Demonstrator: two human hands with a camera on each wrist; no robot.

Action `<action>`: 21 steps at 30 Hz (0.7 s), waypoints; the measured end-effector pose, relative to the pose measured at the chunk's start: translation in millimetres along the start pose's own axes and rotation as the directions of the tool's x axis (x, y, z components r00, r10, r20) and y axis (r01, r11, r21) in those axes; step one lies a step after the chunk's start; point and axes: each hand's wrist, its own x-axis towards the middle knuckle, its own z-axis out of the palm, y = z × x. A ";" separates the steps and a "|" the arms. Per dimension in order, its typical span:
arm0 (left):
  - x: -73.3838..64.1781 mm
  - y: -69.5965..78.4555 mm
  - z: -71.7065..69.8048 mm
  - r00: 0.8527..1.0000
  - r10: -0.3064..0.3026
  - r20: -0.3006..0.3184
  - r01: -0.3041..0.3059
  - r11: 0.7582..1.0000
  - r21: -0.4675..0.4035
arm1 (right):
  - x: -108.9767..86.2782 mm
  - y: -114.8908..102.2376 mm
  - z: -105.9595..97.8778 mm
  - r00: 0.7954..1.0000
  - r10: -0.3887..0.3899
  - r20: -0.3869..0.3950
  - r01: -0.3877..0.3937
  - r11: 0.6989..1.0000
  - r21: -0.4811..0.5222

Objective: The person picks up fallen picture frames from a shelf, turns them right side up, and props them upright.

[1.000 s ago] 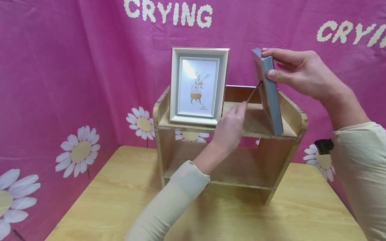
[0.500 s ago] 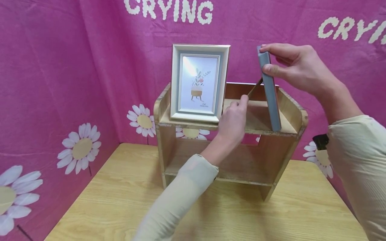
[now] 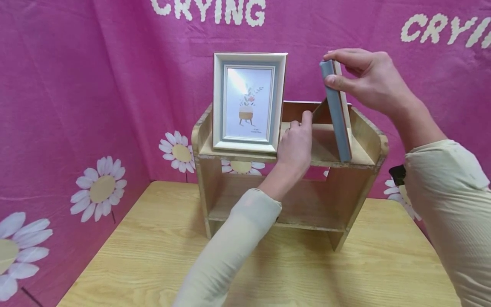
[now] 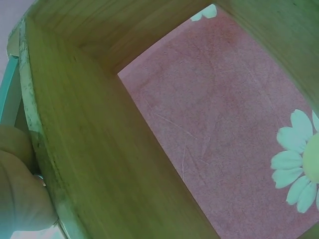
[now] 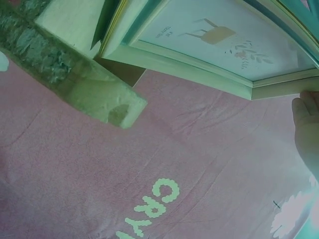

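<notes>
My right hand (image 3: 364, 76) grips the top of a picture frame (image 3: 337, 119) with a grey-blue edge, seen nearly edge-on and leaning at the right of a wooden shelf unit's top board. Behind that frame a thin stand leg (image 3: 320, 110) slants out, and my left hand (image 3: 297, 143) pinches its lower end between fingers partly hidden from view. In the right wrist view the held frame's front (image 5: 199, 69) shows a potted-plant print, with my fingertips at its border. A second white-and-blue picture frame (image 3: 249, 102) with a similar print stands upright at the left, close beside my left hand.
The two-tier wooden shelf (image 3: 272, 226) has raised side panels (image 3: 370, 134) and worn front edges. It stands on a light wood table (image 3: 145, 256). A pink cloth (image 3: 126, 64) with daisies and lettering hangs behind and at the left.
The right-hand picture frame has turned, so its back has gone from sight and a sliver of its front border shows. Both hands moved slightly with it; the left frame stays on the shelf.
</notes>
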 end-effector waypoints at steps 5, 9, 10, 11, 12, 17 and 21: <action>0.5 1.5 0.0 1.000 -0.011 0.019 0.011 1.000 -0.014 | 1.1 0.0 0.4 1.000 -0.010 -0.017 0.010 1.000 -0.007; 0.4 0.8 3.1 1.000 -0.011 0.001 0.011 1.000 -0.004 | 1.9 1.0 2.7 1.000 -0.019 -0.022 0.017 0.998 -0.066; 0.7 0.9 3.5 1.000 -0.011 -0.003 0.011 1.000 0.001 | 2.4 0.8 2.9 1.000 -0.015 -0.022 0.013 0.996 -0.084; 1.2 1.0 4.0 1.000 -0.011 -0.008 0.011 1.000 0.006 | 3.0 0.5 3.2 1.000 -0.015 -0.023 0.013 0.994 -0.107; 1.5 1.1 4.0 1.000 -0.011 -0.010 0.011 1.000 0.009 | 3.8 0.1 3.6 1.000 -0.018 -0.024 0.015 0.992 -0.128; 2.8 1.9 2.8 1.000 -0.013 -0.017 0.013 1.000 0.027 | 8.3 -1.2 6.2 0.999 -0.015 -0.038 0.008 0.984 -0.179; -0.4 3.7 1.3 1.000 -0.004 -0.012 0.005 0.999 0.040 | 8.8 -1.2 7.4 0.999 -0.002 -0.053 -0.008 0.983 -0.184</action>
